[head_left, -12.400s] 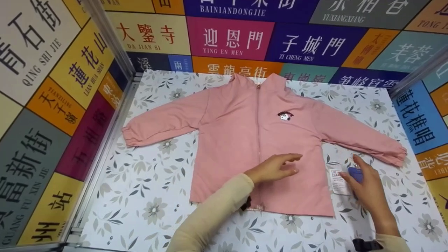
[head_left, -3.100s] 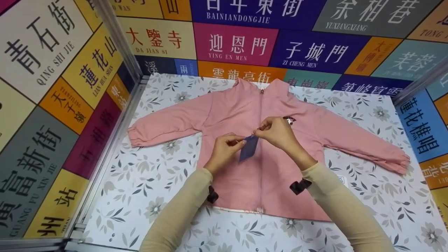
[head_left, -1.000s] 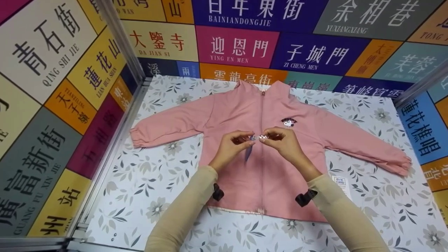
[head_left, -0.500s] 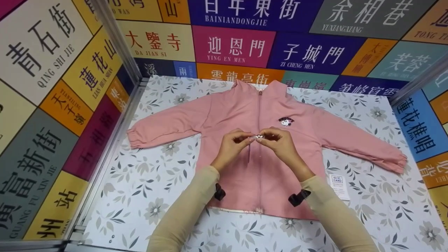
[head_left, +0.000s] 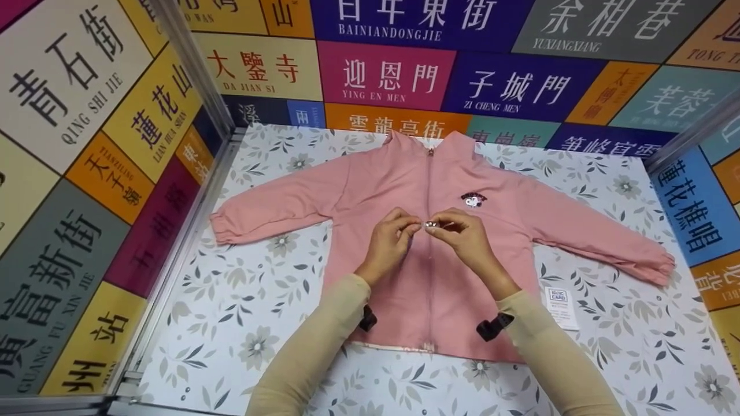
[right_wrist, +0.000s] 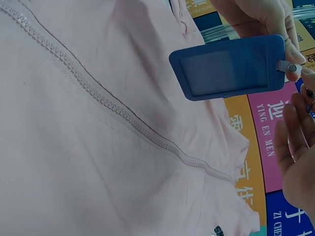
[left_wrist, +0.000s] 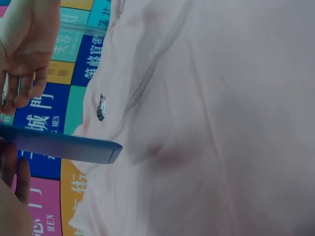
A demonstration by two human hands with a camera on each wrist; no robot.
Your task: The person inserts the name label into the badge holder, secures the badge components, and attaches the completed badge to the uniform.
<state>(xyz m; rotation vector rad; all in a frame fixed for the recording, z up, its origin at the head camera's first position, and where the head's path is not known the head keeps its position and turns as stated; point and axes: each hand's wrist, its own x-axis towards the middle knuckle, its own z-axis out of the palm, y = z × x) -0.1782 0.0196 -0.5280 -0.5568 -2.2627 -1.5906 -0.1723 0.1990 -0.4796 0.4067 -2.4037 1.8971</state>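
Note:
A blue badge holder with a clear window hangs from a short clear strap with a metal snap. My left hand pinches at the strap, beside the holder's end. Facing it, my right hand pinches a small shiny, beaded-looking piece between thumb and fingers. Both sets of fingertips nearly meet over the jacket's zipper. The holder is edge-on and mostly hidden in the head view; its blue side shows in the left wrist view. Below the hands lies a pink zip-up jacket, sleeves spread.
A white printed card lies on the floral tabletop, right of the jacket's hem. Walls with colourful lettered panels enclose the back and both sides. A metal frame edge runs along the left.
Earlier, the badge holder lay near the card under my right hand; both hands then brought it over the jacket. In the last half second my left hand has turned and its fingers shifted at the strap.

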